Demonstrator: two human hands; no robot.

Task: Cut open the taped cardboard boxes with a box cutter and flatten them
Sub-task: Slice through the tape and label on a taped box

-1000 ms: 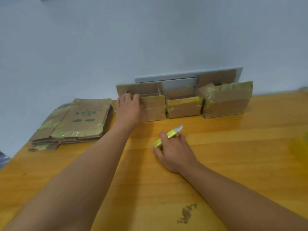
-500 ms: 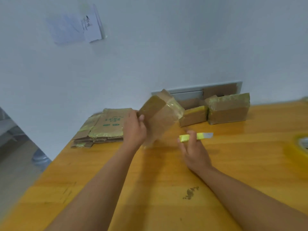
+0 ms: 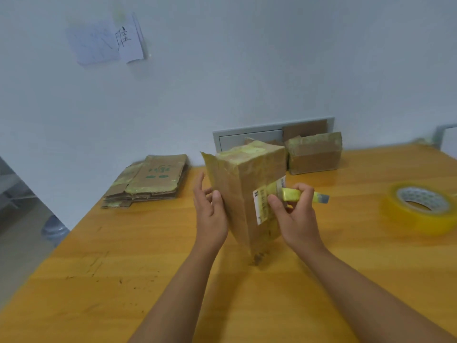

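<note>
In the head view, the left hand point(image 3: 210, 214) pressed flat against the tall brown taped cardboard box point(image 3: 247, 191) standing mid-table. The right hand point(image 3: 295, 216) gripped the yellow box cutter point(image 3: 305, 195), steadying the box's right; its exposed blade could nick fingers if the box tipped.

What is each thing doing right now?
Box: taped shut, stood on end between the hands.
Left hand: open, touching the box.
Right hand: gripping the cutter.
Cutter: blade out, pointing right.
Far box: still taped.
Stack: flattened.
Tape roll: lying flat.
</note>
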